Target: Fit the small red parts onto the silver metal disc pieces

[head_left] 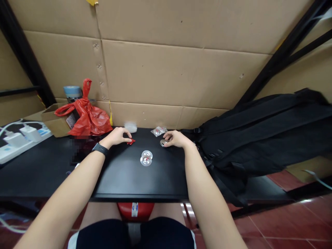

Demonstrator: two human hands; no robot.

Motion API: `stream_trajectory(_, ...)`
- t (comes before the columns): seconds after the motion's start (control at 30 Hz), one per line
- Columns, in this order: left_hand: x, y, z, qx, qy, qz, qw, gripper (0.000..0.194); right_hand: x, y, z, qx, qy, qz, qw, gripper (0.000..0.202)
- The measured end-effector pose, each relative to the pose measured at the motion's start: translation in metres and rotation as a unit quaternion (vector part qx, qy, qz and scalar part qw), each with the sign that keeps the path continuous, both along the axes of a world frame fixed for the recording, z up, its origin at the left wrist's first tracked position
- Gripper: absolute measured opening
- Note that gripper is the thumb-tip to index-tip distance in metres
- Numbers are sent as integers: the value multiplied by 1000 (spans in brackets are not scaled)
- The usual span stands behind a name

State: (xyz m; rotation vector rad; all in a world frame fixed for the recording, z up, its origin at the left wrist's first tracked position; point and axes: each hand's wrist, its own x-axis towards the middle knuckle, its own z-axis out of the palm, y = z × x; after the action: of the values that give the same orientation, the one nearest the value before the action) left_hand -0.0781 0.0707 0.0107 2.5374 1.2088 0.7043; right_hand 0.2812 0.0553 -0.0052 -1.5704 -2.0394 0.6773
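Observation:
My left hand (118, 136), with a dark watch band at the wrist, pinches a small crumpled-looking red piece (131, 141) on the black tabletop (124, 176). Opposite it, my right hand (176, 139) has its thumb and fingers on the edge of a shiny round metal disc (163, 143). Between the hands and closer to me lie two overlapping shiny discs (146, 159) with clear rims and a touch of red. Just behind the right hand sits a small clear plastic packet (158, 131) with shiny round pieces in it.
A whitish translucent item (130, 127) rests by the cardboard wall (160, 76). At left are a tied red plastic bag (89, 116), a cardboard box (55, 121), a blue-lidded container (72, 91) and a power strip (26, 143). A black backpack (261, 135) lies at right.

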Motion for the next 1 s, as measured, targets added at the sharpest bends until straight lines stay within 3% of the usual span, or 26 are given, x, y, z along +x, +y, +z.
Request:
stream_trajectory(0.1,12,-9,3,5,-18,-19,1000,21,-1,0,-1,5,5,14,1000,46)
stream_trajectory(0.3,54,-42,11,-86,11,-219,972,21,-7,0,-2,30,-25,25,999,42)
stream_trajectory(0.43,72,-59,11,-130,8,-266,955,19,-12,-3,1,56,-47,16,997,40)
stream_trajectory(0.57,73,-59,14,-108,15,-254,961,9,-25,-9,10,90,-32,25,995,38)
stream_trajectory(0.7,62,-52,26,-34,-5,-192,981,11,-53,-20,18,35,54,170,983,42)
stream_trajectory(0.77,56,-49,29,12,-32,-136,990,12,-69,-24,19,42,101,202,973,43)
stream_trajectory(0.87,52,-46,29,37,-101,-69,992,12,-87,-29,18,110,123,160,973,43)
stream_trajectory(1.0,55,-47,25,22,-172,-39,984,18,-98,-32,16,192,99,116,969,42)
